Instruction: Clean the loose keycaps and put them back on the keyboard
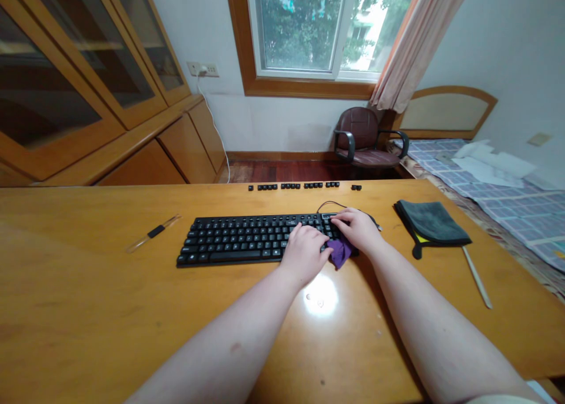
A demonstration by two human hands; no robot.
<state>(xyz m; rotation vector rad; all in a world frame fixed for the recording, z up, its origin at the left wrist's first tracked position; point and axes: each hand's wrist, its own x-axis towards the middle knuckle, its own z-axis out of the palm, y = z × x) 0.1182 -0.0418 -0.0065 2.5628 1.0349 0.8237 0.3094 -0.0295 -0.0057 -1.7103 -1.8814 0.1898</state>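
Observation:
A black keyboard (241,238) lies across the middle of a wooden desk (88,286). My left hand (306,252) rests curled on the keyboard's right part, its fingers bent down over the keys. My right hand (358,227) lies over the keyboard's right end, fingers pressed down on a purple cloth (339,252) that sticks out between both hands. What the left hand's fingers hold, if anything, is hidden. A row of loose black keycaps (293,186) lines the desk's far edge.
A folded dark grey cloth (430,223) with a yellow edge lies to the right, a thin white stick (477,276) below it. A clear tool with a black band (153,233) lies left of the keyboard. A maroon chair (364,138) and a bed (507,192) stand beyond.

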